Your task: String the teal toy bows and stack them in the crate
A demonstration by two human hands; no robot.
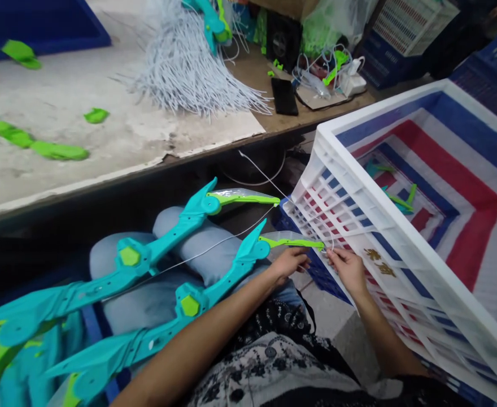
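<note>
Two teal toy bows (225,278) with green limbs lie side by side across my knees. My left hand (290,264) is closed at the green limb of the nearer bow, just short of its tip; part of the grip is hidden. At that tip, my right hand (348,268) pinches a thin white cord (332,240), which loops up beside the fingers. The farther toy bow (164,251) has a white string (214,247) running from its green tip back along the bow. Another length of white cord (261,171) rises toward the table edge.
A white plastic crate (350,169) with a striped liner stands right, holding some teal and green parts. On the worktable (117,135) are a bundle of white cords (193,62), green pieces (57,150), a phone (284,96) and a blue bin (45,34). More teal bows (40,362) lie lower left.
</note>
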